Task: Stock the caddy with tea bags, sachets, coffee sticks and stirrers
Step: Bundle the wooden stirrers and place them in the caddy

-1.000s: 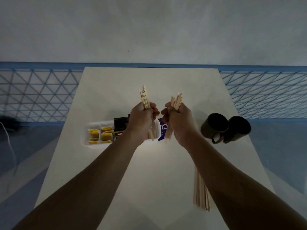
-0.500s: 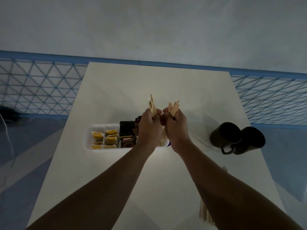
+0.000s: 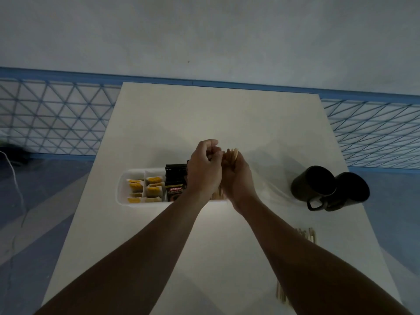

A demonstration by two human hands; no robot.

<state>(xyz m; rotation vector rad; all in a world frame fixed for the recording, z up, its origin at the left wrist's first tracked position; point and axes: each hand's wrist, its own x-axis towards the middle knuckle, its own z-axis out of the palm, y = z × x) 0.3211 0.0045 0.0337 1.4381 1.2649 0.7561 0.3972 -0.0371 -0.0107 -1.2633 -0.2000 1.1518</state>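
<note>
The white divided caddy (image 3: 122, 194) lies across the middle of the table. Its left compartments hold yellow tea bags (image 3: 136, 185). Beside them stand black coffee sticks (image 3: 176, 178). Over the caddy's right end, my right hand (image 3: 237, 180) grips a bundle of wooden stirrers (image 3: 233, 153), tips up. The bundle's lower ends show between my wrists, down at the caddy. My left hand (image 3: 204, 171) presses against the same bundle, fingers curled at its top. The caddy's right compartments are hidden behind my hands.
Two dark mugs (image 3: 313, 186) (image 3: 352, 189) lie on their sides at the right of the table. More loose stirrers (image 3: 305, 235) lie on the table near my right forearm, partly hidden by it. A blue lattice railing runs behind the table.
My hands came together, so the two separate stirrer bundles became one. They moved forward and down over the caddy's right end. The view tilted down.
</note>
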